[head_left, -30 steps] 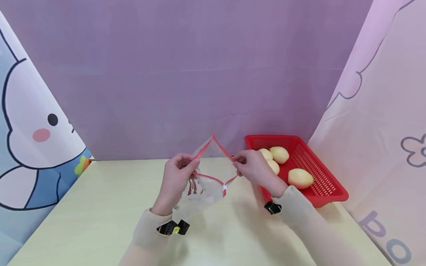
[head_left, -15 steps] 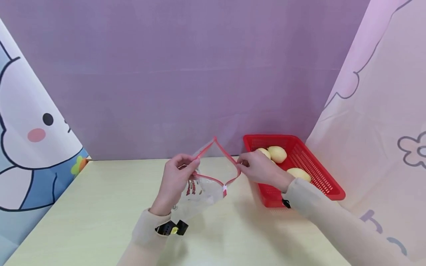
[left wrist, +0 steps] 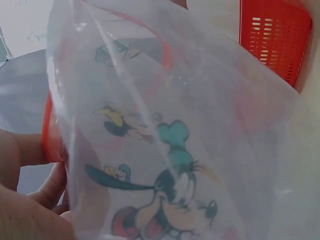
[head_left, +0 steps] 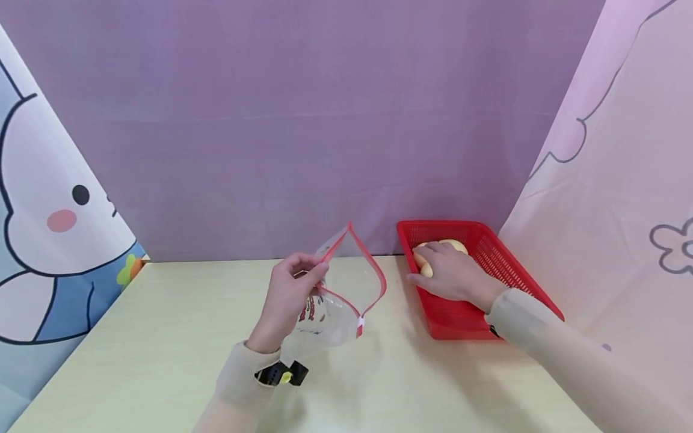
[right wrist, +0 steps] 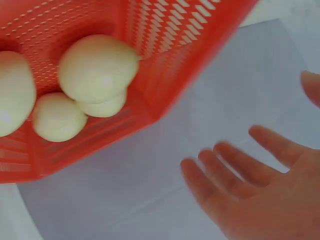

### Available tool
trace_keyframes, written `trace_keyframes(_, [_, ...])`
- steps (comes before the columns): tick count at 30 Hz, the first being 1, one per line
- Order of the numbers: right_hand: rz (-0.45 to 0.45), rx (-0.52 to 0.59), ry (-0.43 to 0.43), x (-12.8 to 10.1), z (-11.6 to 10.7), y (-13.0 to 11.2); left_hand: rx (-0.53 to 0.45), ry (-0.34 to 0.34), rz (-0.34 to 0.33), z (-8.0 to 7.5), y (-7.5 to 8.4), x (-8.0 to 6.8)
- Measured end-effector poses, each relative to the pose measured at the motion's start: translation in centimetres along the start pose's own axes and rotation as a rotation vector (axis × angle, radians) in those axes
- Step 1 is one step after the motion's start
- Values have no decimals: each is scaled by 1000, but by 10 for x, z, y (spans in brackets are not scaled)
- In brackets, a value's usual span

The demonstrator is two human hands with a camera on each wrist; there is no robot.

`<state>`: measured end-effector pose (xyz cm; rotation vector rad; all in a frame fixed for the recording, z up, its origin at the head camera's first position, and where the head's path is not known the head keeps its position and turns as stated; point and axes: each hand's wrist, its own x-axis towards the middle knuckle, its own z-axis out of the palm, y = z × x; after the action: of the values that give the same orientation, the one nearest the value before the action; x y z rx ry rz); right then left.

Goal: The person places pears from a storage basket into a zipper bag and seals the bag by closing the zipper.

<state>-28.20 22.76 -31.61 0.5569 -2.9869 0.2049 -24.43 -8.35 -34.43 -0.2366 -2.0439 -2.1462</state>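
My left hand point(head_left: 287, 294) pinches the rim of a clear plastic zip bag point(head_left: 335, 313) with a red zip and a white slider. Its mouth gapes in the head view; cartoon prints cover the bag point(left wrist: 175, 180) in the left wrist view. In the head view my right hand point(head_left: 449, 273) is over the left side of a red plastic basket point(head_left: 503, 264), partly hiding several pale yellow fruits point(head_left: 456, 245). The right wrist view shows this hand point(right wrist: 265, 190) with fingers spread and nothing held, apart from the fruits point(right wrist: 97, 70); one has a short stem.
The basket stands at the right of a pale tabletop point(head_left: 189, 337). A purple cloth backdrop point(head_left: 303, 132) rises behind. Printed cartoon panels flank the table, the left panel point(head_left: 59, 252) bearing a white character.
My right hand has let go of the bag's rim and moved right, over the fruits in the basket. The left hand keeps its hold; the bag's right edge now hangs free.
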Motion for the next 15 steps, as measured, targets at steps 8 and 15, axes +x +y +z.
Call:
trace_keyframes(8, [105,54,-32,-2,9,28,9,-3,-3,-2,2,-1])
trace_keyframes(15, [168,104,-85,-8,10,48,0,-1,-3,-2,1,-1])
